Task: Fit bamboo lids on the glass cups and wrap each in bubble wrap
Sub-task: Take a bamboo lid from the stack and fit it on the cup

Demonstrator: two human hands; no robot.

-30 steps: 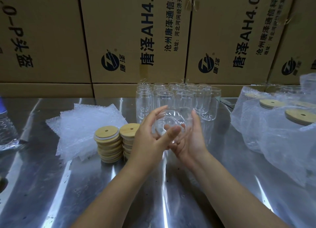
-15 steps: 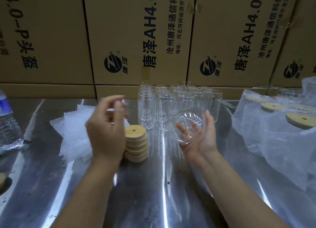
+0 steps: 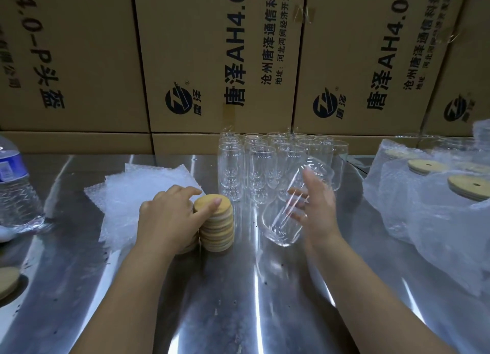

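- Your left hand (image 3: 169, 215) pinches the top bamboo lid (image 3: 212, 204) on the stack (image 3: 217, 229), just left of the glass cup (image 3: 278, 226).
- Your right hand (image 3: 318, 210) grips that cup in the air, its long axis tilted upper right to lower left, lower end nearest the lid.

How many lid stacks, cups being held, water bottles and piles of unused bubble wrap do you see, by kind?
Bamboo lid stacks: 2 (one partly under the left hand)
Held glass cup: 1
Water bottle: 1
Unused bubble wrap pile: 1
Total: 5
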